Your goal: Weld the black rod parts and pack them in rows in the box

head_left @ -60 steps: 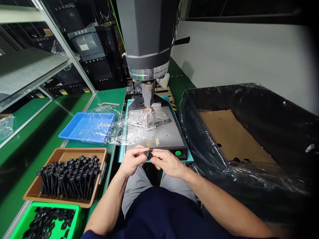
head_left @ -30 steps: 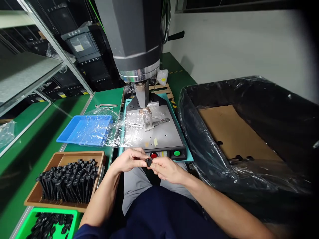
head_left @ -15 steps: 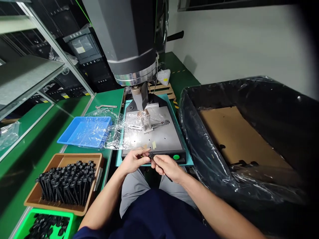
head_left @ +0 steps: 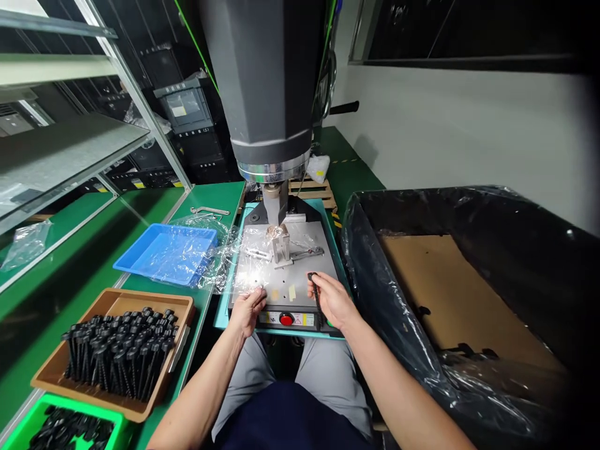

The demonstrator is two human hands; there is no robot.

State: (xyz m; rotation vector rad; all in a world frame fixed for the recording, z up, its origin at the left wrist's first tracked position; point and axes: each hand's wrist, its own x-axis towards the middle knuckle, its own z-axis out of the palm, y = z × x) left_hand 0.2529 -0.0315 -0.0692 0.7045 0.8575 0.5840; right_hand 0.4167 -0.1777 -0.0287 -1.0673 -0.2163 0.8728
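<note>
My right hand (head_left: pixel 332 300) is closed round a thin black stick-like part (head_left: pixel 315 289), its round head pointing up, held over the front right of the grey machine plate (head_left: pixel 304 262). My left hand (head_left: pixel 247 309) rests at the plate's front left edge with fingers curled; nothing shows in it. A small metal fixture (head_left: pixel 281 242) stands on the plate under the press head (head_left: pixel 272 94). A red button (head_left: pixel 286 319) sits on the front panel between my hands.
A brown tray (head_left: pixel 112 350) of several black parts lies at left, with a green bin (head_left: pixel 60 428) below it and a blue tray (head_left: pixel 166 253) under clear film behind. A large box lined with black plastic (head_left: pixel 469 294) stands at right. A metal shelf (head_left: pixel 70 150) overhangs at left.
My hands have parted and moved forward onto the plate. The right hand kept the black part and raised it; the left hand let go and settled at the plate's front edge.
</note>
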